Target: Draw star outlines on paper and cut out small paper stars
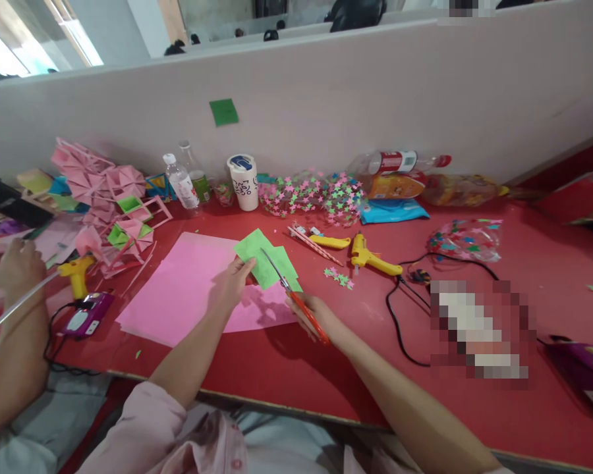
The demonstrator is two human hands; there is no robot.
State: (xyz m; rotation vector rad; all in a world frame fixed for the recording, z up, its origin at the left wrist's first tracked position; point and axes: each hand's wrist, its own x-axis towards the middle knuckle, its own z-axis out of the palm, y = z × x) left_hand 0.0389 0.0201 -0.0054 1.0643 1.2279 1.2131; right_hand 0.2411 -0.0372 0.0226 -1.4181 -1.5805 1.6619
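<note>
Green paper (267,262) being pinched by left hand (233,283), orange scissors (290,291) being gripped by right hand (322,317), red table (326,375) being bounded by white partition (350,99) at twelve o'clock

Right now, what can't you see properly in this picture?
Head view:
- Pixelated patch on the red table: contents blurred out.
- White cup: its writing is too small to read.
- Purple device: cut off by the right edge.
- Scissors: handles partly hidden by the right hand.
- Green paper: edge covered by the left hand.
</note>
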